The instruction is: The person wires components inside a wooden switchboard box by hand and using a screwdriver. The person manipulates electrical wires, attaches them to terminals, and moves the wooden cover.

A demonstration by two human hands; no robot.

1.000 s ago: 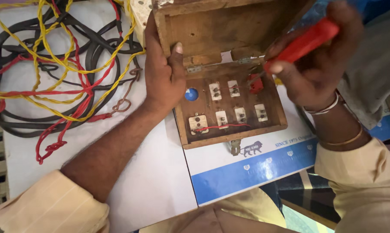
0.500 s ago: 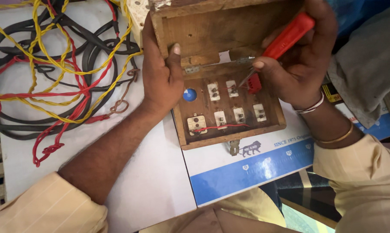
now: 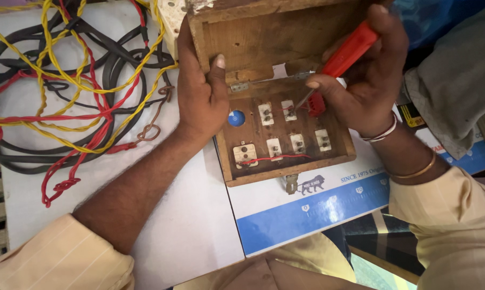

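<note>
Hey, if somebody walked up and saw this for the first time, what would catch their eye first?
Probably the red-handled screwdriver in the right hand, its tip down among the white switch backs inside the open wooden switch box at centre. The left hand grips the box's left edge. At upper left, a tangle of yellow, red and black wires sprawls over the white tabletop.

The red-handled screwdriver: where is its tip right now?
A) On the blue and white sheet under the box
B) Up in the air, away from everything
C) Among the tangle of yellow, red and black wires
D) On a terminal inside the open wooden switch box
D: the right hand holds the red-handled screwdriver with its tip down on a white terminal inside the wooden switch box, while the left hand grips the box's left edge.
</note>
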